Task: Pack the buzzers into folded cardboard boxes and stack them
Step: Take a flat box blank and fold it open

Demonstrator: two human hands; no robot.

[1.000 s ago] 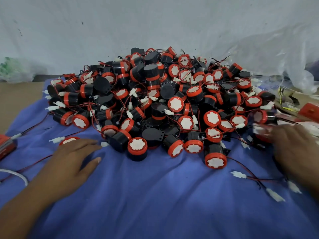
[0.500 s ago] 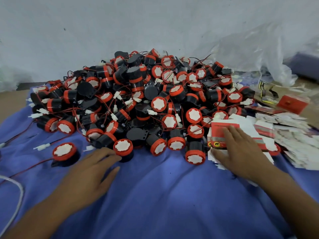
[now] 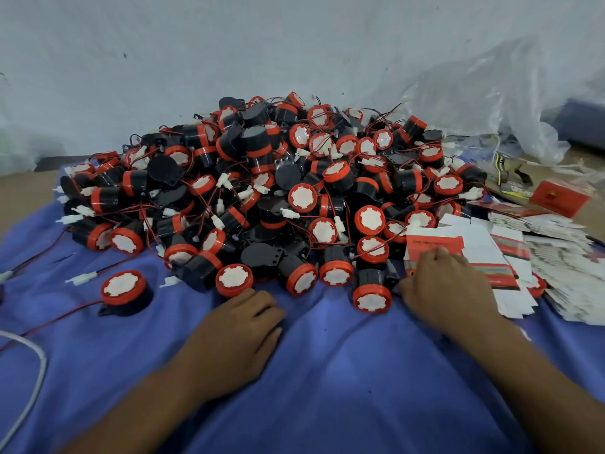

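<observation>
A big heap of black buzzers [image 3: 262, 191] with red rims, white caps and red wires covers the far half of the blue cloth [image 3: 327, 388]. One buzzer [image 3: 123, 291] lies apart at the left. Flat red-and-white cardboard box blanks [image 3: 471, 253] lie spread at the right of the heap. My right hand [image 3: 448, 286] lies on the nearest blank with curled fingers, thumb at its left edge. My left hand [image 3: 242, 329] rests on the cloth just in front of the heap, fingers loosely bent, holding nothing.
A folded red box [image 3: 561, 198] lies on brown cardboard at the far right. Crumpled clear plastic [image 3: 491, 103] rises behind it. A white cable [image 3: 31, 381] curves at the left edge. A pale wall stands close behind the heap.
My right hand came in from the right onto the box blanks and curled its fingers on the top one. My left hand slid right along the cloth. The view shifted right.
</observation>
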